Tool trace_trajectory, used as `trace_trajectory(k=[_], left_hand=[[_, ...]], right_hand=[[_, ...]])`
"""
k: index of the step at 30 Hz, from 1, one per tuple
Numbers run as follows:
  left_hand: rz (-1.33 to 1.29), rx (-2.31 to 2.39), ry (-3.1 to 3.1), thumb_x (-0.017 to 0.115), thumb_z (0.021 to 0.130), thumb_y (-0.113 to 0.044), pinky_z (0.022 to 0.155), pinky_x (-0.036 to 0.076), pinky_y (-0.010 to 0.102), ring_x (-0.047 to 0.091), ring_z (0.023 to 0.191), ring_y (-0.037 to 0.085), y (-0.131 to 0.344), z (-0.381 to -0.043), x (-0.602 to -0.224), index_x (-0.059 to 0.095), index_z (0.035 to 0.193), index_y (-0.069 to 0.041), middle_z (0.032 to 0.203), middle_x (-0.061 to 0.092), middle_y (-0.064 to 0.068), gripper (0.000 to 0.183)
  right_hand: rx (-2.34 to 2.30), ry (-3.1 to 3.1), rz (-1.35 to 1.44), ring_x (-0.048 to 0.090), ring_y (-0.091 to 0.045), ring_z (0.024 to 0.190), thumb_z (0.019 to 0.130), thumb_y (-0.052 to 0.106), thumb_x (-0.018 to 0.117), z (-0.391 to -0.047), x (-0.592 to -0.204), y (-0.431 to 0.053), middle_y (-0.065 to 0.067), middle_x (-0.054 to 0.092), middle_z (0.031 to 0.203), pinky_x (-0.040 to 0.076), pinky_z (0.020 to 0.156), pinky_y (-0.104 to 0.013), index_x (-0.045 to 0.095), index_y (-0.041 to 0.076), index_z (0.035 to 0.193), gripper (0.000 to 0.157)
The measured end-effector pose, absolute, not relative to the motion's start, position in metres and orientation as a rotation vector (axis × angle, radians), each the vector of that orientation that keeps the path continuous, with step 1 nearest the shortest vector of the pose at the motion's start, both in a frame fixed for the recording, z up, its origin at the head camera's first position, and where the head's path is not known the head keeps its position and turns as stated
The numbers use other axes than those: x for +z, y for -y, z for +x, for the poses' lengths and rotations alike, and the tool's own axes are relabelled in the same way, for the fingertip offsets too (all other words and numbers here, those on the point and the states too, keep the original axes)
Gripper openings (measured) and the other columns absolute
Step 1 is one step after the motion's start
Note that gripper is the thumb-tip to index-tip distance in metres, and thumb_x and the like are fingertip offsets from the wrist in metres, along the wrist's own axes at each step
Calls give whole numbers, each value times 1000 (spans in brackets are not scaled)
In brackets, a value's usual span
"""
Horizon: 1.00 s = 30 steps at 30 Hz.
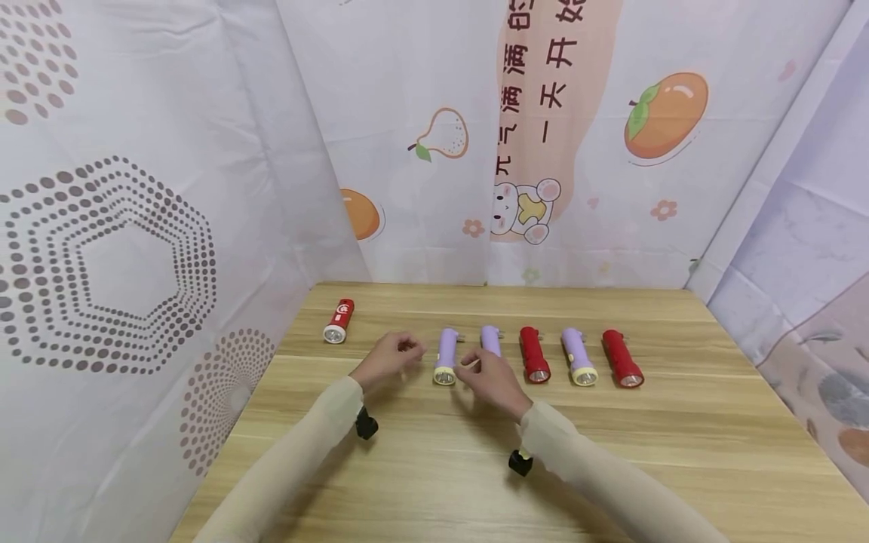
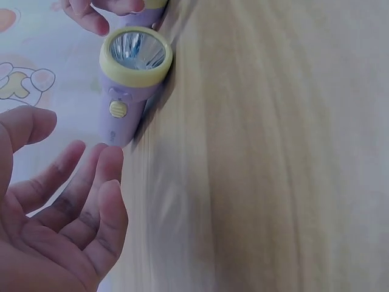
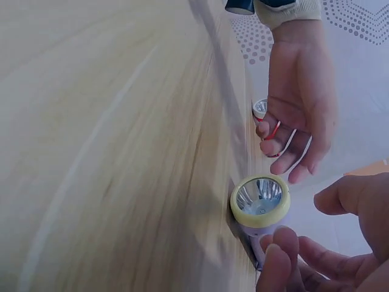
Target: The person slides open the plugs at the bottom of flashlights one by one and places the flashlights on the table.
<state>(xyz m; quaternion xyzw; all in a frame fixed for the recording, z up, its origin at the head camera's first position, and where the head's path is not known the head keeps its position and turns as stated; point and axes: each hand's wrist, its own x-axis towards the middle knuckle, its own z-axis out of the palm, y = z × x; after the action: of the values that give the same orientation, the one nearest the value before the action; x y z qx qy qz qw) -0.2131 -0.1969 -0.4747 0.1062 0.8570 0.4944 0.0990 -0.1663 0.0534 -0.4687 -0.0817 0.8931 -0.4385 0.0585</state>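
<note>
A purple flashlight (image 1: 446,350) with a pale yellow head lies on the wooden table between the two hands, its lens facing the person. To its left is my left hand (image 1: 390,360), fingers loosely curled and holding nothing; the left wrist view shows the flashlight's yellow switch (image 2: 118,109) just beyond the fingertips. My right hand (image 1: 494,383) hovers close on the flashlight's right, thumb and fingers bent and apart, with nothing gripped. Behind the right hand, a second purple flashlight (image 1: 490,339) is partly hidden.
Farther right in the row lie a red flashlight (image 1: 532,353), a purple flashlight (image 1: 577,354) and another red flashlight (image 1: 621,356). A small red flashlight (image 1: 341,317) with a white head lies apart at the back left. Printed curtains (image 1: 421,249) border the table (image 1: 434,483).
</note>
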Motion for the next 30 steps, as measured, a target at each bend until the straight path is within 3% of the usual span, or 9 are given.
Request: trace_trajectory(k=[5,11,19,30], left_hand=[[350,1469,-2525,67,102,-31,77,58,36,67,88,23,201,-203,-474,70,114,-2,98,69,4,31],[366,1518,-2462,65,103,-24,72,58,39,69,84,28,203,-193,-476,69,116,-1,98,69,6,27],[395,1495,-2465,65,103,-26,72,58,38,69,82,25,202,-186,-475,71,107,-10,97,69,5,17],[348,1506,-2463,64,104,-32,73,57,37,69,85,24,211,-182,-470,71,114,-7,101,70,4,28]], right_hand=[[-1328,-2698,-271,64,-15,81,95,33,72,-161,-468,-57,-1,71,93,53,70,-33,70,13,104,23],[-1325,-2675,-308,60,-15,72,96,32,72,-156,-469,-61,0,69,88,51,62,-31,72,13,98,19],[-1325,-2622,-308,57,-14,54,97,31,70,-151,-474,-67,-3,69,80,47,51,-29,71,13,96,18],[-1366,-2565,-343,55,-13,53,98,30,69,-149,-472,-64,-7,69,79,47,51,-29,73,10,96,21]])
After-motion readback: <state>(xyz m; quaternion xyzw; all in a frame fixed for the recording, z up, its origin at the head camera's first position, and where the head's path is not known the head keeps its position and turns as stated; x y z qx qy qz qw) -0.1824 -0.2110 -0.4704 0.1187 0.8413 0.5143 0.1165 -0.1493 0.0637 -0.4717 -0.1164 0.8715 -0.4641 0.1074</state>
